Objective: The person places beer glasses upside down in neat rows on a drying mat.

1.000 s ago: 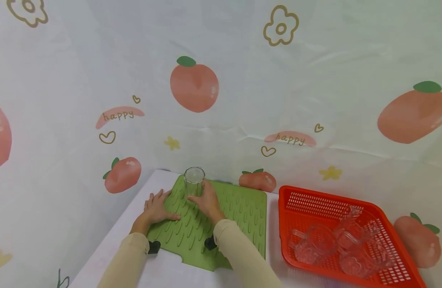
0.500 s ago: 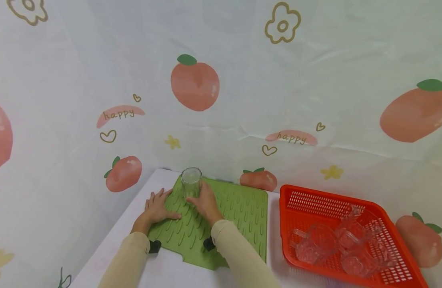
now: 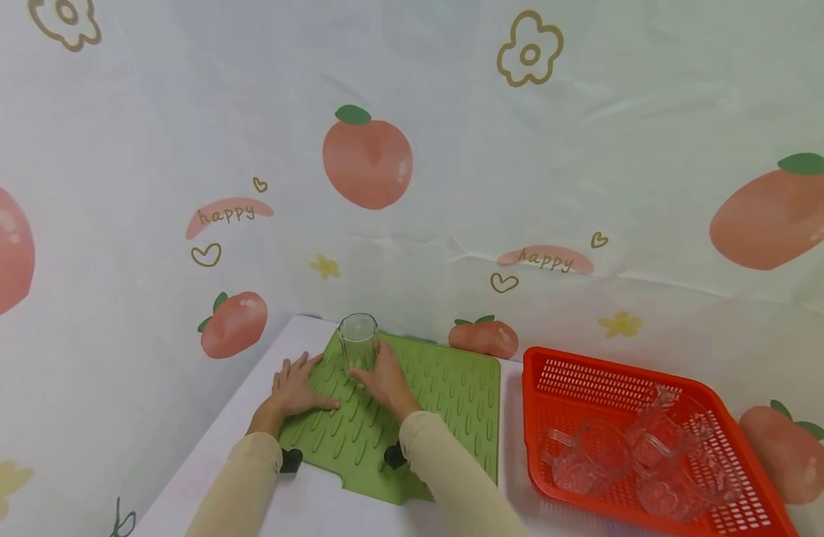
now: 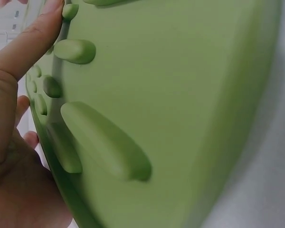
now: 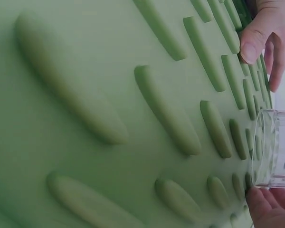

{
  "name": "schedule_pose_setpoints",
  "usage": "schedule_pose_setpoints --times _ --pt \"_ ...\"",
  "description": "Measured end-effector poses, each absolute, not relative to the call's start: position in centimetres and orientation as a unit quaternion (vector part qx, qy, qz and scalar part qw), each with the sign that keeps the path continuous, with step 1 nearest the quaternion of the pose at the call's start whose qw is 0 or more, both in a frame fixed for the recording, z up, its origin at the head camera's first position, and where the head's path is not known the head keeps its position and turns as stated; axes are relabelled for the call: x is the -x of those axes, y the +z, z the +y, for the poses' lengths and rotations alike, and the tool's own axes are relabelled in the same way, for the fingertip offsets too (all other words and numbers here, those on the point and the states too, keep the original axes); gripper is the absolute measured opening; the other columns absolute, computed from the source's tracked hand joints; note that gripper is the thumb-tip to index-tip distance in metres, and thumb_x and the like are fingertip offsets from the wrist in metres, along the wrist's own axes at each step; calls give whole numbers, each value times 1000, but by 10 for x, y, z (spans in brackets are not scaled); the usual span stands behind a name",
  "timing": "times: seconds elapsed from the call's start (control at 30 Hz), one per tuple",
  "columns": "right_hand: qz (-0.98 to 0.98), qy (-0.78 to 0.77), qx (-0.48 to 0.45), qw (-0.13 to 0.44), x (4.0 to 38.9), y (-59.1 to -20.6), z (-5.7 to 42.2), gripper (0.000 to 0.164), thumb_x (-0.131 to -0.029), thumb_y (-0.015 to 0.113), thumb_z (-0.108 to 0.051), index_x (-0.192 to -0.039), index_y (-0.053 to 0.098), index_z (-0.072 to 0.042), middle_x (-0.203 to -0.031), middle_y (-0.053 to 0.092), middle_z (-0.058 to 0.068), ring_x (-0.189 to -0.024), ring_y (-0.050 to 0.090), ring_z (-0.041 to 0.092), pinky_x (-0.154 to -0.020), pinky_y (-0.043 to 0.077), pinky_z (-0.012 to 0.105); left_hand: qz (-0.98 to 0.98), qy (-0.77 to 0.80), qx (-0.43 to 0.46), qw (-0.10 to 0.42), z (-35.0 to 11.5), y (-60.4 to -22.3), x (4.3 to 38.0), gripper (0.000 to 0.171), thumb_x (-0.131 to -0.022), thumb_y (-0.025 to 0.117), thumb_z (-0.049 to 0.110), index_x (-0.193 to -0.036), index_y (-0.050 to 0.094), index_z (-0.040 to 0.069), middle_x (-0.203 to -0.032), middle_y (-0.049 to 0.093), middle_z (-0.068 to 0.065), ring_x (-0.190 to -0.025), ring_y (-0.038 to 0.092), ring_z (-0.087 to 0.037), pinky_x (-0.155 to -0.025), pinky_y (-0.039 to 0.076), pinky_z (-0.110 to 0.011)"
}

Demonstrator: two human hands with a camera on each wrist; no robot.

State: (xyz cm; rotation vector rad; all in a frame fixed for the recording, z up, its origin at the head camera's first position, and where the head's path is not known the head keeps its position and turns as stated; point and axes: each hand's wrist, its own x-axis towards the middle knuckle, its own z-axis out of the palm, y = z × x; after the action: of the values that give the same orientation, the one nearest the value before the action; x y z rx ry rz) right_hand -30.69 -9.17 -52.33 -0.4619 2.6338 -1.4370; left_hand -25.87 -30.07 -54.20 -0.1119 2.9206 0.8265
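Note:
A clear glass cup [image 3: 358, 335] stands upright at the back left of a green ridged mat [image 3: 452, 403]. My right hand [image 3: 387, 382] holds it from the right side, thumb in front. In the right wrist view, the base of the cup [image 5: 270, 152] appears at the mat's surface, with my right fingers [image 5: 268, 204] around its side. My left hand [image 3: 294, 389] lies flat with spread fingers on the mat's left edge. Its thumb [image 4: 33, 40] rests on the ridges in the left wrist view.
A red plastic basket [image 3: 527, 418] stands to the right of the mat on the white table [image 3: 217, 447]. Several clear mugs [image 3: 599, 451] with handles lie in it. A white patterned sheet [image 3: 418, 283] hangs behind and on the left, close to the mat's back edge.
The glass cup has shifted slightly left in my right hand's hold, then stayed in place. My left hand keeps its spot on the mat.

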Motion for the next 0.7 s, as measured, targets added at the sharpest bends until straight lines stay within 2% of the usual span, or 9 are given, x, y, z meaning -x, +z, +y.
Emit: schedule_pose_setpoints --times 0.33,0.7 --pt "873 -459 153 59 307 -520 -79 90 -91 77 -40 -157 30 1 -158 39 25 -144 45 41 -117 41 55 961 270 36 47 -300 -541 261 119 -67 90 58 -159 32 9 -166 17 -32 -150 4 -64 -116 9 -80" --pt "918 -341 201 29 300 -515 -65 90 -92 74 -45 -158 29 -3 -158 34 24 -148 33 42 -115 42 55 961 269 40 53 -297 -540 256 119 -68 90 55 -160 31 9 -166 17 -32 -151 3 -64 -117 9 -80"
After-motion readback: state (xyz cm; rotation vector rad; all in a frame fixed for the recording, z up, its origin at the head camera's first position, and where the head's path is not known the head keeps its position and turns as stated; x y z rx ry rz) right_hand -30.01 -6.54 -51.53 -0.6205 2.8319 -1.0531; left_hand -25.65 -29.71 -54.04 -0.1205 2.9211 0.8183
